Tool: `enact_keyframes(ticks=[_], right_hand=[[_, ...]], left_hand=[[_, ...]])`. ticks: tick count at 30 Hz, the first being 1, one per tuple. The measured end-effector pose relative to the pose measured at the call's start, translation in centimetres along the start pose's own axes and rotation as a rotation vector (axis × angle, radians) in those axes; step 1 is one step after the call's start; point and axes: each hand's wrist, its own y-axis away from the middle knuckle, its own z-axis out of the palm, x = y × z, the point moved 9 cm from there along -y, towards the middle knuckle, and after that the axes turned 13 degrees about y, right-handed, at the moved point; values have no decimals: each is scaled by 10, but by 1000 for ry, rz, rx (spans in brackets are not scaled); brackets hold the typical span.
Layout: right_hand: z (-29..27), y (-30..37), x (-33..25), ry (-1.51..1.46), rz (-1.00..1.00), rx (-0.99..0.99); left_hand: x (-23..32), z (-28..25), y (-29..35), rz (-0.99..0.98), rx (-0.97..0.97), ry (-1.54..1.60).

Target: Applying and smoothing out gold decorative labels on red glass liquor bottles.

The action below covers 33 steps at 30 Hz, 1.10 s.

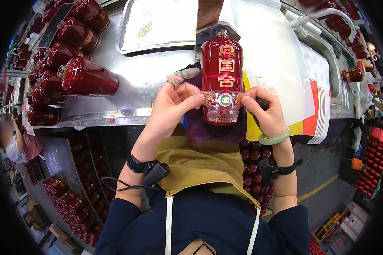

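Note:
A dark red glass bottle (222,55) with raised gold characters lies in front of me, its bare glass neck pointing away. Across its lower part stretches a clear label strip (224,100) with gold print and a round green-and-white emblem. My left hand (172,104) pinches the strip's left end between thumb and fingers, with a fabric cover on one finger. Its right end is pinched by my right hand (268,114), which wears a pale green bangle (275,137) at the wrist. Thin red light lines cross the bottle. A dark purple cloth (217,135) lies under it.
Several similar red bottles (89,76) crowd the bench's left side. Behind is a metal tray (157,25) with small gold pieces. Translucent sheets (272,55) and a red-and-white striped piece (319,112) lie at right. Packed bottles (68,197) stand below; another person (19,144) is far left.

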Motion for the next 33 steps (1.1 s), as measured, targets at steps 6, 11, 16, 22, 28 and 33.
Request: enact_keyframes(ticks=[6,11,16,22,28,33], right_hand=[[1,-1,0,-12,35,22],[1,-1,2,3,40,46],[2,-2,4,-3,39,45],[2,-2,5,-13,48,35],[2,-2,3,16,38,27],[2,-2,4,0,49,22]], left_hand=[[-2,-3,-1,11,41,-1],[-2,-3,-1,7,54,-11],[-1,-1,-1,-1,54,-8],[-1,-1,-1,-4,44,-21],[-4,-8,-2,-4,67,-20],[-3,-9,-3,-6,74,-28]])
